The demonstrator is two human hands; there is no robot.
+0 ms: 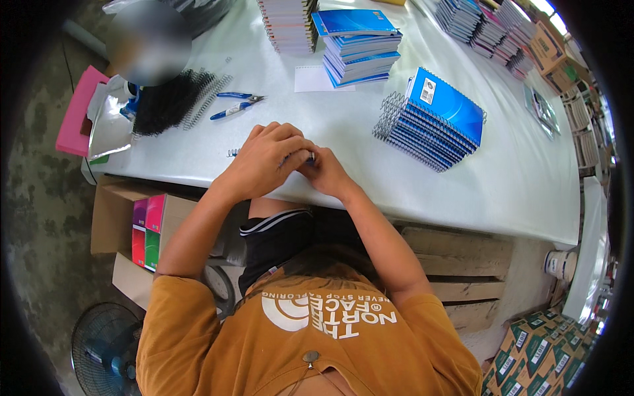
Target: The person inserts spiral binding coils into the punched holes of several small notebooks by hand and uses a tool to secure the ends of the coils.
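Observation:
My left hand (267, 158) curls over the near edge of the table, its fingers bent down. Right beside it, my right hand (325, 173) has its fingers closed, touching the left fingertips. Between them they grip what looks like a spiral notebook, mostly hidden; a dark wire coil end (233, 153) pokes out left of my left hand. Beyond the hands lie blue-handled pliers (236, 108). A heap of black wire coils (170, 102) spreads to their left. On the right stands a stack of blue notebooks (444, 119) with loose coils sticking out of its left side.
Farther back are a pile of blue notebooks (362, 49), a tall spiral-bound stack (288, 25) and a white sheet (317, 78). More notebook stacks (472, 26) fill the far right. Below the table's left edge sits an open cardboard box (113, 214), with a fan (105, 350) nearer.

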